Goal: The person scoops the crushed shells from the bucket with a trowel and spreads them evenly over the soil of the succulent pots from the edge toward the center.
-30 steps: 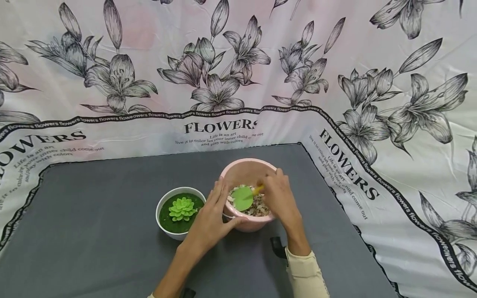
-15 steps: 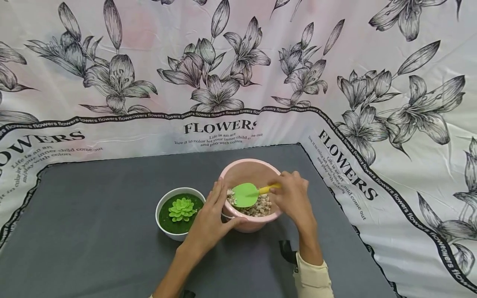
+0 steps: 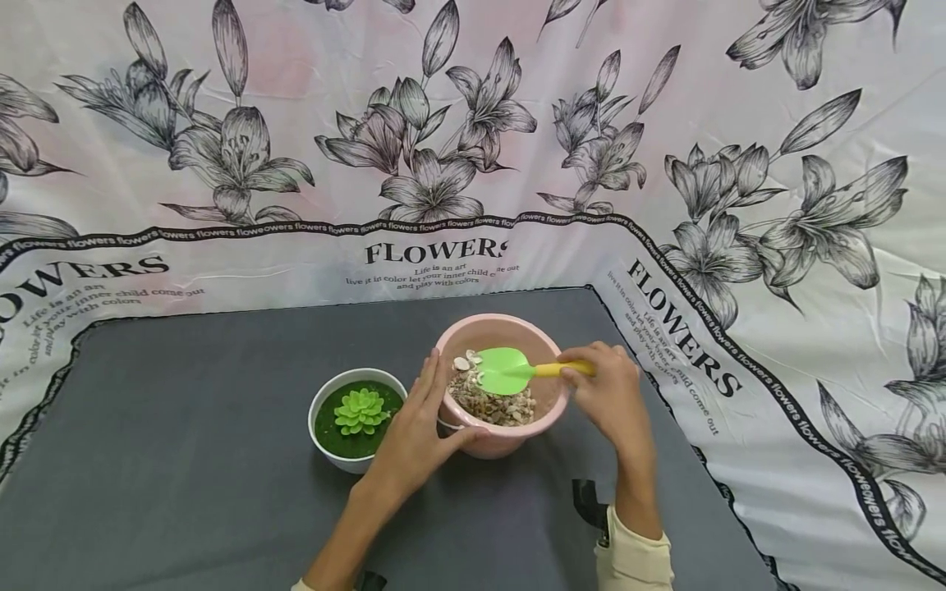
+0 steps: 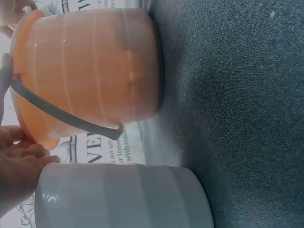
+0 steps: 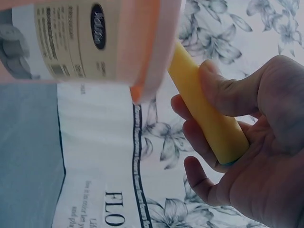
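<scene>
The right hand point(image 3: 609, 394) gripped a yellow-handled shovel point(image 3: 506, 371) over the stones point(image 3: 491, 407) in a pink bucket point(image 3: 484, 335), toward the far right corner of the table point(image 3: 207, 427). The left hand point(image 3: 415, 437) pressed straight fingers against the bucket, next to a white pot point(image 4: 118, 197) with a plant point(image 3: 360, 411).

On the surface point(image 3: 185, 460) before you, the pot point(image 3: 346, 465) with the plant point(image 3: 360, 411) in its middle stands left of the bucket point(image 3: 497, 335), your left hand point(image 3: 415, 431) between them with its fingers point(image 3: 427, 384) at the bucket's left side. Pebbles point(image 3: 491, 408) lie inside the bucket, below the scoop point(image 3: 508, 374), which points leftward from your right hand point(image 3: 613, 396). Behind everything hangs the cloth point(image 3: 296, 275), which also runs along the right.
</scene>
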The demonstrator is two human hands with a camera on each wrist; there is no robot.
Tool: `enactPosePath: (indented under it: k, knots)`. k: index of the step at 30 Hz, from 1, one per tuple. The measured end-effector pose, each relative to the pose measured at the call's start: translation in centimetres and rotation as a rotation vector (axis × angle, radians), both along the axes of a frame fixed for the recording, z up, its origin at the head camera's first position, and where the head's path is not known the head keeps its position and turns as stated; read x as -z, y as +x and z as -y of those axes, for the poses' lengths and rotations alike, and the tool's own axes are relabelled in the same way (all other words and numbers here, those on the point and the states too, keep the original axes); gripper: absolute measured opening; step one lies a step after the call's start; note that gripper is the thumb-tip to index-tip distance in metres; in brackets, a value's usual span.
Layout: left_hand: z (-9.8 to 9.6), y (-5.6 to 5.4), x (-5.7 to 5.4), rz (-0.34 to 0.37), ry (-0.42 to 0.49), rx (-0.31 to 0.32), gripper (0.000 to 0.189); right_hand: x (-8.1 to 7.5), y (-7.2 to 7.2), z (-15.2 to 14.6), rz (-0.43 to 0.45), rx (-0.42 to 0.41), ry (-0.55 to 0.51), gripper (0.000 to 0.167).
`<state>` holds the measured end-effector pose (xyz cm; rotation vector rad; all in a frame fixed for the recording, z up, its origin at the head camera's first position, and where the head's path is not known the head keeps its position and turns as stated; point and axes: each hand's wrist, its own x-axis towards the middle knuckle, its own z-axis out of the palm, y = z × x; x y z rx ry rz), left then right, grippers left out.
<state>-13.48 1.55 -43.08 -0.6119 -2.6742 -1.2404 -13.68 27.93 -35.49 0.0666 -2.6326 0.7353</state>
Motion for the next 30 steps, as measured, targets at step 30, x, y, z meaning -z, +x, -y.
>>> enactPosePath:
  k: [30]
  knots:
    - [9.0,0.7,-0.4,-0.085,-0.042,-0.132,0.097,-1.9,1.2,4.3,-0.112,-0.146,-0.016,0.018]
